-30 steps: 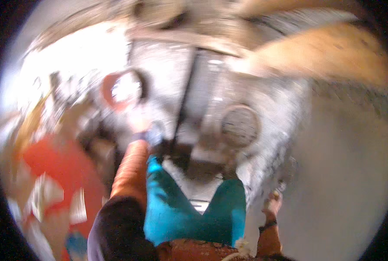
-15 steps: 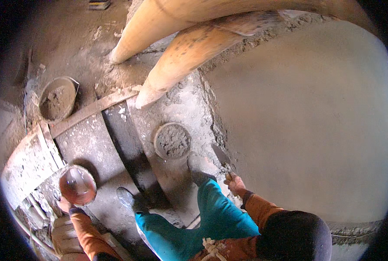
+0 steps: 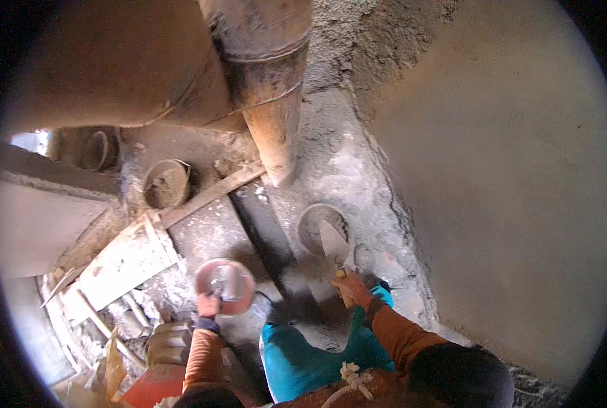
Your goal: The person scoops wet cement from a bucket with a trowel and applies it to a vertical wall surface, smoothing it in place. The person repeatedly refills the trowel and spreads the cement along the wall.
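While the left hand (image 3: 209,305) clasps a round reddish bowl (image 3: 245,300) at its near-left edge, the right hand (image 3: 352,287), apart, is wrapped around a pale-handled trowel (image 3: 334,249), whose flat blade (image 3: 330,238) points far and slightly left across a round tub (image 3: 300,221) of grey mortar (image 3: 310,234), nearer this hand; beyond stands a smooth tan pole (image 3: 276,132).

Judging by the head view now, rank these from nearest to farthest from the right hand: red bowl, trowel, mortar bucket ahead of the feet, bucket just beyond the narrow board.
1. Trowel: held in the right hand.
2. Mortar bucket: just ahead, slightly left.
3. Red bowl: left, in the left hand.
4. Bucket beyond the board: farther ahead, left.
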### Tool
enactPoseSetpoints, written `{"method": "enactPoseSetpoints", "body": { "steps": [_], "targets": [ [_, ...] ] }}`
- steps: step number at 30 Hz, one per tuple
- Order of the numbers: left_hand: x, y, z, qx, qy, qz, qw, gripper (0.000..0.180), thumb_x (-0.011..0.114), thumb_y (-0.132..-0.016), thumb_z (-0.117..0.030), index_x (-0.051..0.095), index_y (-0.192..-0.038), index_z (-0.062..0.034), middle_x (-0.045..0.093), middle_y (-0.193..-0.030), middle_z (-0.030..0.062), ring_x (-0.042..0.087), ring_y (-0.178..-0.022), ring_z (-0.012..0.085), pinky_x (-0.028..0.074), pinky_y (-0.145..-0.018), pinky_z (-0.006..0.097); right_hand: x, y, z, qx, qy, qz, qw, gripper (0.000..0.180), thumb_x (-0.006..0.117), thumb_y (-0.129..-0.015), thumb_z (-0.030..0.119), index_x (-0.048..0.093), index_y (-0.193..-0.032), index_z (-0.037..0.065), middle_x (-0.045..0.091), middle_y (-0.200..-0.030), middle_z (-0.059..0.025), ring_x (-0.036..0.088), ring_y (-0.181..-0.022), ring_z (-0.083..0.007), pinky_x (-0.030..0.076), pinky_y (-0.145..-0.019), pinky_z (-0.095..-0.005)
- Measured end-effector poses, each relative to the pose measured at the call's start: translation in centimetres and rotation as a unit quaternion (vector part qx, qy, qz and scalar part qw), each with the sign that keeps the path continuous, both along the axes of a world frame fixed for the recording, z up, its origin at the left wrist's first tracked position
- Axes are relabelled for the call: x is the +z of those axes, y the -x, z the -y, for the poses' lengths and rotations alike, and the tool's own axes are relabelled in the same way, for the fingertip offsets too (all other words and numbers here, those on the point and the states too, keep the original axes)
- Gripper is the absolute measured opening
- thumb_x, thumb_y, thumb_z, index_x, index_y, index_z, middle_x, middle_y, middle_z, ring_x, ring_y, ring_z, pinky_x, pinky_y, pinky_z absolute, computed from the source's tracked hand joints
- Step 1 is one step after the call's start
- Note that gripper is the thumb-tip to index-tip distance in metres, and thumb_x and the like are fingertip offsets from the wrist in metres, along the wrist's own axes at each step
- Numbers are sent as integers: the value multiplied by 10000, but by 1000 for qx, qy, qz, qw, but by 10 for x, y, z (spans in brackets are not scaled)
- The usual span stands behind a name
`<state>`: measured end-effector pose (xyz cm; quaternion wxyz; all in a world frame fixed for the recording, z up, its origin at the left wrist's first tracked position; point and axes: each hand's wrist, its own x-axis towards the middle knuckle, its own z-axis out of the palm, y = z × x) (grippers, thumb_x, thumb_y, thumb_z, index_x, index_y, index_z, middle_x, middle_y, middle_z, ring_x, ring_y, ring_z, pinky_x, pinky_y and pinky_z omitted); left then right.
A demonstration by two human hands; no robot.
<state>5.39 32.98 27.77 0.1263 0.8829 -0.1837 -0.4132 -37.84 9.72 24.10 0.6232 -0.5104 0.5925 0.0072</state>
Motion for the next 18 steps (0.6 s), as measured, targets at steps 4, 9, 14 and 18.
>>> {"method": "enactPoseSetpoints", "body": {
  "steps": [4, 9, 14, 18],
  "targets": [
    [-17, 45, 21, -223, 69, 29, 972, 575, 625, -846, -523, 642, -1223, -89, 638, -1204, 227, 601, -1129, 387, 492, -915, 454, -46, -3, 6, 32, 5, -42, 999, 535, 800, -759, 275, 551, -1137, -12, 671, -850, -116, 632, -690, -279, 506, -641, -413],
    [99, 154, 147, -249, 75, -157, 953, 374, 542, -957, -395, 709, -1112, -99, 708, -977, 200, 687, -955, 340, 525, -814, 442, 11, 21, 34, -80, -12, -25, 996, 390, 789, -786, 241, 613, -1040, 2, 675, -906, -101, 632, -828, -254, 498, -731, -412],
    [101, 237, 190, -375, 166, -82, 908, 408, 632, -893, -453, 737, -1002, -73, 697, -878, 227, 685, -876, 386, 534, -789, 469, -19, 74, 10, -298, -6, 91, 950, 336, 744, -848, 181, 574, -1095, 31, 623, -942, -63, 618, -818, -196, 519, -698, -382],
    [105, 288, 232, -276, 100, -177, 939, 362, 667, -878, -399, 734, -997, -64, 685, -851, 246, 680, -848, 409, 532, -778, 483, 18, 87, 17, -401, -65, 64, 911, 335, 711, -873, 140, 523, -1125, 25, 582, -995, -58, 603, -854, -163, 561, -705, -352]
  ]
}}
